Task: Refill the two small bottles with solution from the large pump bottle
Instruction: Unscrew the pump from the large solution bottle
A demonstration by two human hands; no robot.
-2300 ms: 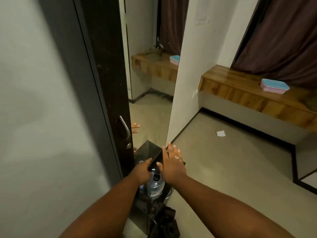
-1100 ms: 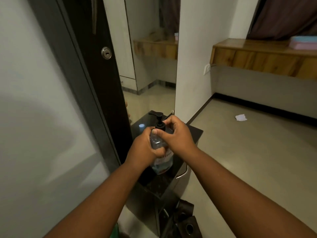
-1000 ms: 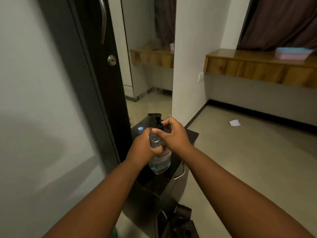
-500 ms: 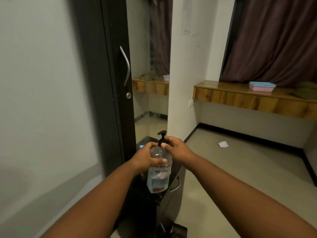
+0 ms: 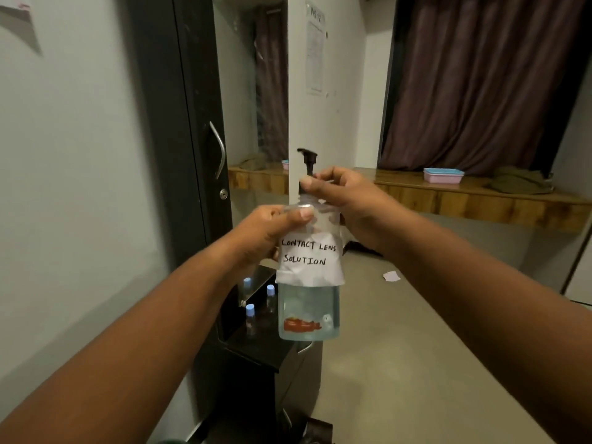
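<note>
The large clear pump bottle is held up in the air at chest height. It has a black pump head and a white paper label reading "contact lens solution"; pale liquid fills its lower part. My left hand grips its shoulder from the left. My right hand pinches the black collar under the pump head. Below, on a black cabinet top, stand two small clear bottles with light blue caps. A third blue cap beside them looks like a reflection in the mirror.
A dark wardrobe door with a metal handle stands to the left, a mirror panel beside it. A wooden ledge runs along the right wall with a pink and blue box. A scrap of paper lies on the floor.
Both hands have lifted the pump bottle off the black cabinet top and raised it. The head has tilted up, so the small bottles now show below.
</note>
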